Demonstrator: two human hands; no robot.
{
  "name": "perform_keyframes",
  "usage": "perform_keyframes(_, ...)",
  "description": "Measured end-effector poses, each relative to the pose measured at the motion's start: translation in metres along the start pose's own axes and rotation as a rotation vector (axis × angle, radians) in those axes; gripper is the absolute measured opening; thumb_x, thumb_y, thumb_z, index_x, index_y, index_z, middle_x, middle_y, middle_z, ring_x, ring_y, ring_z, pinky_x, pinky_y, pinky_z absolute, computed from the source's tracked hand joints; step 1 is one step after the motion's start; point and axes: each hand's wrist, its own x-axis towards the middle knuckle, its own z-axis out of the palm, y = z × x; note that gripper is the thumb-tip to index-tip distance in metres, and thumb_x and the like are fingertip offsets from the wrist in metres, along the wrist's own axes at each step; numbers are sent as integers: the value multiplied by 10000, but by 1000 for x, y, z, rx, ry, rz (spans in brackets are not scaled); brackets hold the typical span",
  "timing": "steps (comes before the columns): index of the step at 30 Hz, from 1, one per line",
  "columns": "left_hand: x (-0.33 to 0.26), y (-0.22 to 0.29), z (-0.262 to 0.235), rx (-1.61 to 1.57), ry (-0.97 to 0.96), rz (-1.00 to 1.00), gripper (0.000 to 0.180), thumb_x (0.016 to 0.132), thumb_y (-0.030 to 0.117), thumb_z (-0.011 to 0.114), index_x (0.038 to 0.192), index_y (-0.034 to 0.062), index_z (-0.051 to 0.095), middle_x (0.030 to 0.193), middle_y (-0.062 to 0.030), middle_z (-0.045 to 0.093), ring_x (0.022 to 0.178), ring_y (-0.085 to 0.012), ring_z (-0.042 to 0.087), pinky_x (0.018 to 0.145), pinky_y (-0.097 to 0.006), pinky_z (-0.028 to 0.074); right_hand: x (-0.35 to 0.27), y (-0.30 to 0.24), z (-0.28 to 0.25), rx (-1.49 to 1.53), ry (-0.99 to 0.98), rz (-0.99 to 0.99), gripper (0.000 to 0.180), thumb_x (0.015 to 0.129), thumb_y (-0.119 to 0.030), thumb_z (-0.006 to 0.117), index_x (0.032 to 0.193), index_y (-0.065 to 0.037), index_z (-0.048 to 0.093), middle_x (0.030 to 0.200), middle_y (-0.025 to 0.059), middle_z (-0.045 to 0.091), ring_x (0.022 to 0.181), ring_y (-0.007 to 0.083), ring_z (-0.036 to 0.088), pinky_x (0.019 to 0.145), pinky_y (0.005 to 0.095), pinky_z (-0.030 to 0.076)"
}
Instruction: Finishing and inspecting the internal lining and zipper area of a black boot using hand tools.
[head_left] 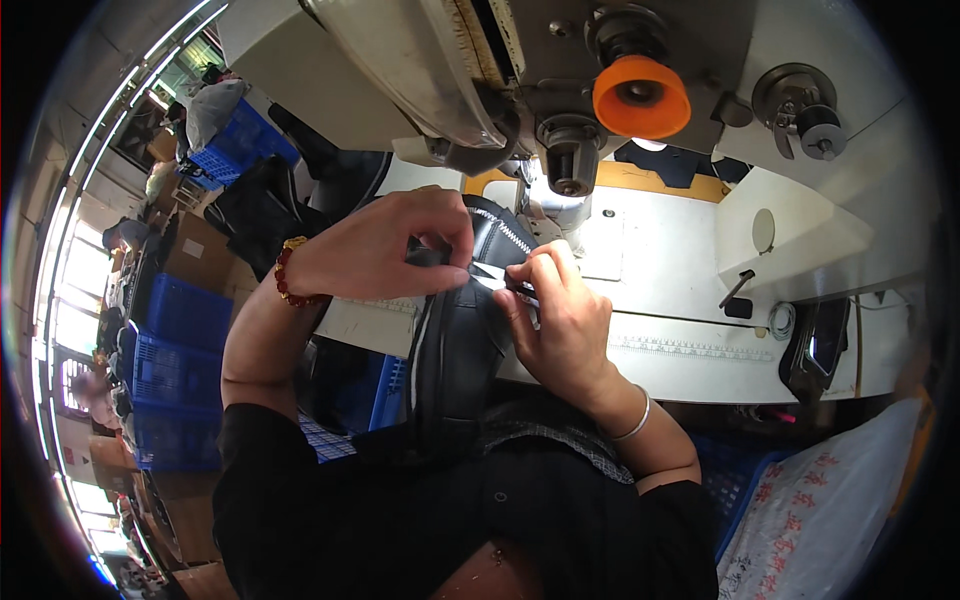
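Observation:
A black leather boot piece (455,365) with a pale zip edge and a white zigzag seam lies in front of me, partly on the white sewing table (655,290). Over it, my right hand (568,318) grips small thread snips (488,274), whose bright blades point left. Their handles are mostly covered by my fingers. My left hand (385,250) is closed in a pinch at the blade tips, above the leather. Whatever its thumb and forefinger hold is too small to make out.
A sewing machine (420,75) with an orange cone (642,97) overhangs the work. A ruler strip (690,348) runs along the table front; a phone (826,340) is at right. Black boots (265,200) and blue crates (178,370) stand left, a white sack (825,510) lower right.

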Motion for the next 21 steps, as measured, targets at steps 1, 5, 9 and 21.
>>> perform_keyframes(1, -1, -2, 0, -4, -9, 90, 120, 834, 32, 740, 874, 17, 627, 853, -49, 606, 778, -165, 606, 740, -303, 482, 0, 0, 0, 0, -2, 5, 248, 828, -165, 775, 963, -50, 602, 974, 95, 567, 642, 272, 644, 508, 379, 489)
perform_keyframes(5, -2, -1, 0, -23, -16, -51, 170, 892, 158, 736, 892, 18, 640, 796, -62, 602, 735, -194, 628, 695, -326, 510, 0, 0, 1, 23, 4, 4, 237, 837, -167, 767, 959, -49, 601, 967, 96, 565, 647, 273, 646, 510, 381, 491)
perform_keyframes(9, 4, 7, 3, -5, 62, -183, 146, 892, 150, 727, 908, 15, 673, 847, -75, 641, 744, -211, 646, 697, -338, 515, 1, -1, 1, 12, 18, -9, 215, 849, -168, 754, 945, -52, 601, 946, 92, 563, 638, 268, 646, 503, 375, 486)
perform_keyframes(21, 7, 4, 2, 103, -35, -70, 102, 851, 103, 737, 905, 49, 669, 858, -65, 601, 766, -232, 621, 710, -348, 505, 7, -6, -1, -69, 5, -39, 200, 853, -148, 767, 962, -47, 634, 928, 68, 591, 619, 238, 652, 500, 344, 493)
